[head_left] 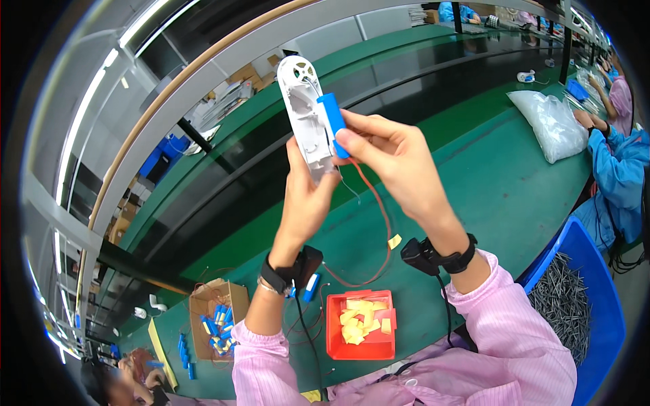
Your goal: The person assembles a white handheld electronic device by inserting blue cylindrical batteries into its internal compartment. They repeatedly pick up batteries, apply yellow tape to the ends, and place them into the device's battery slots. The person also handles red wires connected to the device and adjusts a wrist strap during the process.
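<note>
My left hand [303,199] grips the lower end of a long white plastic housing [303,115], held up with its hollow inside facing me. A round vented part sits in the housing's rounded top. Between the thumb and fingers of my right hand [399,155] is a blue cylindrical battery [330,111], tilted along the housing's right edge; I cannot tell whether it touches. A red wire [386,216] loops down from the battery's lower end to the table. A thin dark wire hangs below the housing.
On the green table, a red tray [333,352] holds yellow pieces. Left of it, a cardboard box [238,298] contains several blue batteries. A blue bin [613,325] of metal screws or nails stands at right. Beyond are a clear bag [552,125] and a co-worker's blue sleeve [613,166].
</note>
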Demonstrator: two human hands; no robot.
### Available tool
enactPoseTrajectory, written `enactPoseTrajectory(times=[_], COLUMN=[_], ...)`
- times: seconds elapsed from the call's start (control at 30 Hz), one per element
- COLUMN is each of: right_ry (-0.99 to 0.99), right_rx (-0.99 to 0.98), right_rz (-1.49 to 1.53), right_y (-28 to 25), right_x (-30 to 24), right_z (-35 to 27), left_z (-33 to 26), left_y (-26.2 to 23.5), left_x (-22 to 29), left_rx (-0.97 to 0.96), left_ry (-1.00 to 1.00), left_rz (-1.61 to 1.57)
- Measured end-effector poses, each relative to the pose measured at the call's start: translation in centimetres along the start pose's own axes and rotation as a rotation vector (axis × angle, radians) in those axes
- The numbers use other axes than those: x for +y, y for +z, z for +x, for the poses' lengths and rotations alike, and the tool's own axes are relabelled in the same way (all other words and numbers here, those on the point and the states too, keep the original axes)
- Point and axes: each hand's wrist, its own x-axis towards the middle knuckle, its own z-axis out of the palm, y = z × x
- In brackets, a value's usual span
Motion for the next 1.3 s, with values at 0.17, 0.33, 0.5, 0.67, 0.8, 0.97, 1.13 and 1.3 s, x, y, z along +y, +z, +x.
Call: enactPoseTrajectory(times=[0.17, 0.33, 0.5, 0.67, 0.8, 0.97, 1.13, 1.3], right_ry=[-0.139, -0.187, -0.198, -0.25, -0.383, -0.682, -0.551, -0.471], right_rx=[0.063, 0.078, 0.096, 0.121, 0.11, 0.125, -0.006, -0.053], right_rz=[-0.111, -0.139, -0.168, -0.221, -0.444, -1.003, -0.957, -0.721], right_y=[2.8, 4.4, 4.7, 4.9, 4.4, 4.9, 4.5, 4.1], right_x=[0.2, -0.4, 0.0, 0.0, 0.3, -0.5, 0.0, 1.7], right_z=[-1.4, -2.7, -3.0, -3.2, -3.3, -3.7, -3.2, -2.5], left_z=[-2.9, -4.1, -4.7, -5.1, -4.7, -3.8, -3.4, -1.9], left_y=[0.1, 0.6, 1.0, 1.1, 1.0, 0.5, -0.1, -1.4], left_x=[2.3, 3.0, 3.6, 3.8, 4.0, 5.1, 4.3, 2.7], left_rx=[0.1, 0.121, 0.099, 0.116, 0.121, 0.213, 0.318, 0.372], left_ry=[0.153, 0.22, 0.171, 0.181, 0.259, 0.21, 0.028, -0.058], left_rz=[0.132, 0.205, 0.063, 0.119, 0.143, 0.191, 0.023, -0.12])
